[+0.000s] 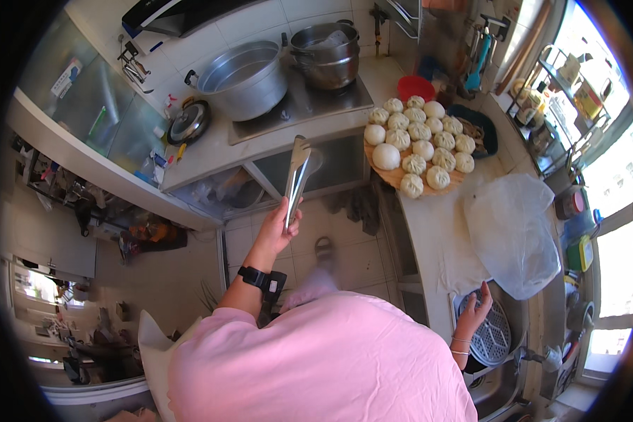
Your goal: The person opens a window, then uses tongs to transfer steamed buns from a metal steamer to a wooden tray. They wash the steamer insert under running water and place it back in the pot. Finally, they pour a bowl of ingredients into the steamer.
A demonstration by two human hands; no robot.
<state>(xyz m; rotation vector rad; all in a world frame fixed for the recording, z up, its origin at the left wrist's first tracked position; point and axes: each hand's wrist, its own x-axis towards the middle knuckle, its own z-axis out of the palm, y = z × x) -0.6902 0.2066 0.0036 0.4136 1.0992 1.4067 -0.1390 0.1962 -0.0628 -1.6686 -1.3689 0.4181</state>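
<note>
Metal food tongs (296, 182) point up and away from my left hand (278, 228), whose fingers are wrapped round their lower end. Nothing is pinched between the tong tips. My right hand (473, 312) is over the sink at the right, fingers apart and holding nothing. Beneath or beside it sits a round perforated steamer plate (489, 332); whether the hand touches it I cannot tell. A clear plastic bag (511, 232) lies crumpled on the counter just beyond that hand. Further off, many steamed buns (419, 131) crowd a round wooden board (387, 176).
On the gas hob (295, 113) stand a large aluminium pot (242, 79) and a steel steamer pot (327, 55). A lidded pan (189, 122) is to their left. Behind the buns are a red bowl (416, 88) and a dark green basin (488, 129). A condiment rack (564, 105) lines the window.
</note>
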